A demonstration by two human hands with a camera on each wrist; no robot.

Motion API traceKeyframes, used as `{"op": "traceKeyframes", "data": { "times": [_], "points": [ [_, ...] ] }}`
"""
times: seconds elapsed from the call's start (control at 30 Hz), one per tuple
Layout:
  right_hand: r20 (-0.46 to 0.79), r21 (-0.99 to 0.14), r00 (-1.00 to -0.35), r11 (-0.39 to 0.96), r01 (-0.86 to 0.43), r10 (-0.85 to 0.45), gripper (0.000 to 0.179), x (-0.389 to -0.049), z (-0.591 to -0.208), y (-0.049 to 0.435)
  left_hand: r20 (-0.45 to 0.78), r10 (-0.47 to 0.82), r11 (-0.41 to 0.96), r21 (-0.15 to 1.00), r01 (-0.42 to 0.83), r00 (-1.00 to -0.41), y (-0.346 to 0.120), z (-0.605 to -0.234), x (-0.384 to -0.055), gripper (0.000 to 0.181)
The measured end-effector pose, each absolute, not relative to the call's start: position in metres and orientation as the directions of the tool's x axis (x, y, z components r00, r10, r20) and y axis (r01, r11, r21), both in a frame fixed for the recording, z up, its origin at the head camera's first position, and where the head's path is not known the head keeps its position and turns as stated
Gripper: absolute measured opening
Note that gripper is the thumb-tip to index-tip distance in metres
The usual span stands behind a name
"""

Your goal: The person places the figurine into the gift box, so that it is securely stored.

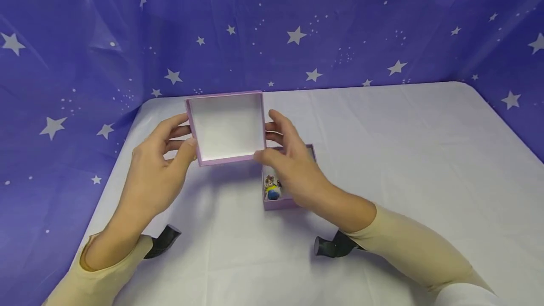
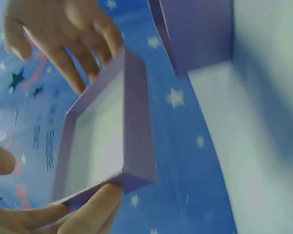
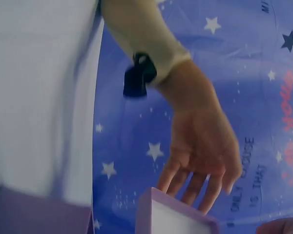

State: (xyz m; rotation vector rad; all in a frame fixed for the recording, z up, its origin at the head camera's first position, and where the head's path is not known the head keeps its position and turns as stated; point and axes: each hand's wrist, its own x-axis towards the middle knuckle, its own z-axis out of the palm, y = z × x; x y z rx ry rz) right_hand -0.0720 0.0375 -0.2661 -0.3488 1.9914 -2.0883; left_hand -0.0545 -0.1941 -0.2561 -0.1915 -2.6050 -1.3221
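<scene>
A lilac box lid (image 1: pixel 229 129) with a white inside is raised and tilted, its inner side facing me. My left hand (image 1: pixel 157 169) holds it by the left side, thumb near the front edge and fingers behind. My right hand (image 1: pixel 295 162) holds the right side, its thumb at the lower right corner. In the left wrist view fingertips (image 2: pixel 95 209) lie against the lid's near wall. Below my right hand stands a matching lilac box (image 1: pixel 280 205), partly hidden by that hand. A small colourful figurine (image 1: pixel 272 189) with yellow and blue parts lies in it.
A white cloth (image 1: pixel 403 155) covers the table. Purple curtains with stars (image 1: pixel 297 22) hang behind it and at both sides. Black wrist devices (image 1: pixel 335 245) stick out by both beige sleeves, close over the tabletop.
</scene>
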Motion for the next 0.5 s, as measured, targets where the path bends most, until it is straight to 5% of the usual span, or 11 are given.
{"op": "traceKeyframes", "data": {
  "times": [0.13,0.27,0.5],
  "points": [
    [0.106,-0.994,-0.942,-0.048,-0.096,-0.318,0.074,-0.074,-0.265,0.058,0.299,0.093,0.198,0.929,0.312,-0.95,-0.18,-0.26,-0.051,0.035],
    [0.192,-0.981,-0.918,-0.034,-0.193,-0.347,0.059,-0.07,-0.268,0.08,0.3,0.093,-0.111,0.951,0.289,-0.949,-0.165,-0.268,-0.048,0.028],
    [0.219,-0.958,-0.897,0.088,-0.272,-0.385,0.036,-0.06,-0.282,0.111,0.336,0.11,-0.051,0.942,0.332,-0.935,-0.151,-0.282,-0.045,0.031]
  ]
}}
